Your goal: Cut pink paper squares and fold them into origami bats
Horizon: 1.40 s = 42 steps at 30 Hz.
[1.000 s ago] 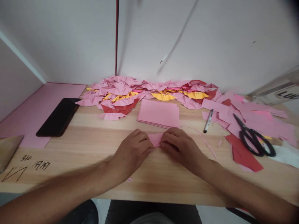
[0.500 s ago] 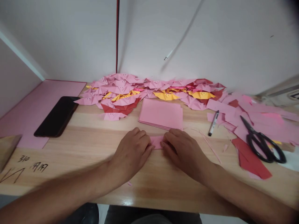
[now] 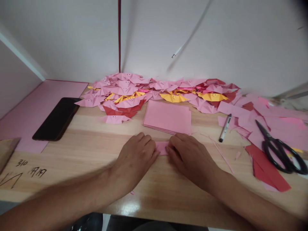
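Observation:
My left hand [image 3: 136, 158] and my right hand [image 3: 190, 157] lie palm down on a wooden table [image 3: 91, 147], side by side, fingertips pressing a small folded pink paper [image 3: 161, 147] between them. Most of that paper is hidden under my fingers. Just beyond the hands rests a stack of pink paper sheets [image 3: 167, 116]. Behind the stack, along the wall, spreads a heap of folded paper figures [image 3: 154, 93] in pink, yellow and red.
A black phone [image 3: 56, 119] lies at the left on a large pink sheet [image 3: 29, 118]. A marker pen [image 3: 224, 128], black scissors [image 3: 280, 147], red paper pieces [image 3: 267, 168] and pink scraps [image 3: 271, 122] fill the right side. A red-black cord [image 3: 119, 35] hangs down the wall.
Both hands stay pressed on the small pink paper with almost no shift. The view has tilted a little, so the things on the right have slid rightward in the picture.

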Available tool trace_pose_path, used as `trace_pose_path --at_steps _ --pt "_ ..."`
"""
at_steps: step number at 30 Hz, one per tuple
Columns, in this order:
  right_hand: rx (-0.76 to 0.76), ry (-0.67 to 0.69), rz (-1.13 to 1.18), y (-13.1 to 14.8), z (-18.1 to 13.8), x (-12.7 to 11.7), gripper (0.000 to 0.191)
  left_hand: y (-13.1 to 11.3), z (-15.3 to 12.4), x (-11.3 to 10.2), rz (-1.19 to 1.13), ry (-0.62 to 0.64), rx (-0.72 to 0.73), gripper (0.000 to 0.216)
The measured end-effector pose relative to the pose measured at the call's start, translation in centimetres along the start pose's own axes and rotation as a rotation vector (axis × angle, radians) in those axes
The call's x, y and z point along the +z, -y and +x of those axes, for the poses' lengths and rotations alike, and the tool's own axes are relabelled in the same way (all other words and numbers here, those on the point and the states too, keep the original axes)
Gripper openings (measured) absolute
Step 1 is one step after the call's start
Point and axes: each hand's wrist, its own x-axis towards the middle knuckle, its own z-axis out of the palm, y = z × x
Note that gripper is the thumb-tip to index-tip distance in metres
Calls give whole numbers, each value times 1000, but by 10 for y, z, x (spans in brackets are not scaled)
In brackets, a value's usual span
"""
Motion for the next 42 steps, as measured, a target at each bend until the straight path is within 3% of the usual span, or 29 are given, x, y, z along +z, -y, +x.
trace_pose_path --at_steps 12,14,16,22,31,38,42 --pt "34 -28 -99 8 0 2 20 2 -8 4 37 -45 31 13" --pt "24 -42 -102 7 0 3 19 -1 -15 2 47 -76 101 10" --pt "9 -46 -100 7 0 4 18 -7 -22 -1 121 -156 180 22" --pt "-12 -68 -109 6 -2 4 18 -19 -35 -1 123 4 254 29" --pt "-11 -77 -127 6 -3 5 15 -25 -40 -1 265 78 267 43" --pt "-17 -52 -100 0 -8 -3 15 -26 -39 4 256 30 269 47" --pt "-40 -161 -135 13 -23 -14 21 -27 -40 10 238 -58 269 41"
